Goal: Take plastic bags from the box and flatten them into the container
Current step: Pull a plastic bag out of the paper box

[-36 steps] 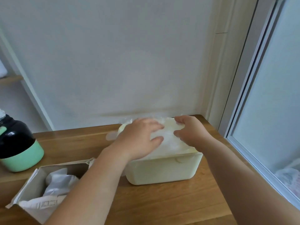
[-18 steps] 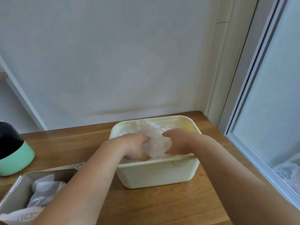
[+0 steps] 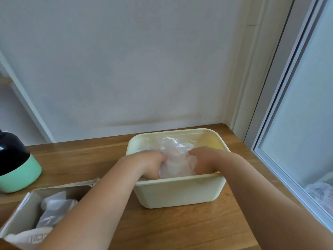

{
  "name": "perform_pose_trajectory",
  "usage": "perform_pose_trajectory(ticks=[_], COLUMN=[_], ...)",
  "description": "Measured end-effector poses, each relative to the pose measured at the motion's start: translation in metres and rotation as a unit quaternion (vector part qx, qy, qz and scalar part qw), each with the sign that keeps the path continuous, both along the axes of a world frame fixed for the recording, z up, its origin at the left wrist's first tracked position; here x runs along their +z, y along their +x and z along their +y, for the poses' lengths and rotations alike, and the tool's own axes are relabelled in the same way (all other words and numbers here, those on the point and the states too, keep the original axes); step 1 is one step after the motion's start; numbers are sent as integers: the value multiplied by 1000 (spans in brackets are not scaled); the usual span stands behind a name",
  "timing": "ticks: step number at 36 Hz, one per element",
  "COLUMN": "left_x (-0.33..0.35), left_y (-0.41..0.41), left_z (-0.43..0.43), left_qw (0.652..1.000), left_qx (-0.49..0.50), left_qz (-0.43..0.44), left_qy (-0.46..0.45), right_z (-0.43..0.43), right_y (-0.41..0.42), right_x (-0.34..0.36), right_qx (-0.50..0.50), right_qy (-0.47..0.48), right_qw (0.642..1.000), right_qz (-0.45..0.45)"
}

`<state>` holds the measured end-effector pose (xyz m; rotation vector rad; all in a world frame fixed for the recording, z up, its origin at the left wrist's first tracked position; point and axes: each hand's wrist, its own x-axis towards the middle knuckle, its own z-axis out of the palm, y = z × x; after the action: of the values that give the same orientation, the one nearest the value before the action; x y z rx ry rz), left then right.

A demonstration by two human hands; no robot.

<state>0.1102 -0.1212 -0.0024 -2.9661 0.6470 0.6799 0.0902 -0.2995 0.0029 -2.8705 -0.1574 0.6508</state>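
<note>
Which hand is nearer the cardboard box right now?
Left. The left hand is on the plastic bag at the left of the container, closer to the cardboard box; the right hand is at its right, farther off.

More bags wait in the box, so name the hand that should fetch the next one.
Left, probably. The box lies left, beside the forearm of the left hand; the right hand is at the far side of the container and would have to cross over. Both rest on the plastic bag.
</note>
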Motion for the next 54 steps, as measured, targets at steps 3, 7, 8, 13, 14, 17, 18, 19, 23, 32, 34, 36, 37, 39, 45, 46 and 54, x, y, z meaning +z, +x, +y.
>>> perform_pose_trajectory(ticks=[3, 7, 8, 13, 14, 17, 18, 19, 23, 32, 34, 36, 37, 39, 45, 46, 54], left_x=[15, 36, 39, 43, 42, 38, 36, 35, 29, 3, -1, -5, -7, -10, -12, -12, -5], left_y=[-10, -30, -35, -67, -73, -94, -99, -106, -124, -123, -121, -121, -122, -123, -125, -125, -127], left_z=[13, 38, 44, 74, 81, 108, 118, 128, 158, 179, 179, 180, 180, 181, 185, 185, 182], left_qw=[995, 969, 960, 918, 913, 897, 895, 895, 917, 958, 954, 950, 948, 943, 893, 882, 710], left_qx=[44, 92, 101, 138, 139, 163, 175, 187, 212, 227, 226, 217, 213, 207, 205, 209, 328], left_qz=[-60, -153, -170, -213, -219, -232, -231, -226, -185, -109, -160, -203, -216, -238, -293, -303, -293], left_qy=[-59, -172, -200, -305, -315, -338, -340, -336, -282, -136, -112, -97, -94, -105, -275, -294, -550], right_z=[-2, 9, 13, 47, 57, 89, 99, 111, 154, 200, 201, 200, 200, 202, 198, 198, 196], right_y=[-6, -17, -22, -48, -52, -64, -68, -71, -82, -84, -82, -81, -81, -82, -81, -81, -80], right_x=[13, 29, 33, 43, 42, 35, 32, 29, 11, -23, -27, -29, -30, -32, -33, -32, -26], right_qx=[-35, -45, -40, -4, -3, 8, 15, 23, 47, 81, 72, 67, 68, 71, 49, 47, 34], right_qy=[55, 73, 81, 202, 238, 314, 338, 359, 381, 303, 295, 298, 300, 304, 338, 345, 388], right_qw=[994, 975, 971, 939, 929, 908, 901, 894, 892, 924, 925, 923, 922, 920, 914, 913, 902], right_qz=[-88, -203, -222, -279, -283, -277, -273, -269, -240, -221, -229, -235, -236, -236, -219, -212, -188])
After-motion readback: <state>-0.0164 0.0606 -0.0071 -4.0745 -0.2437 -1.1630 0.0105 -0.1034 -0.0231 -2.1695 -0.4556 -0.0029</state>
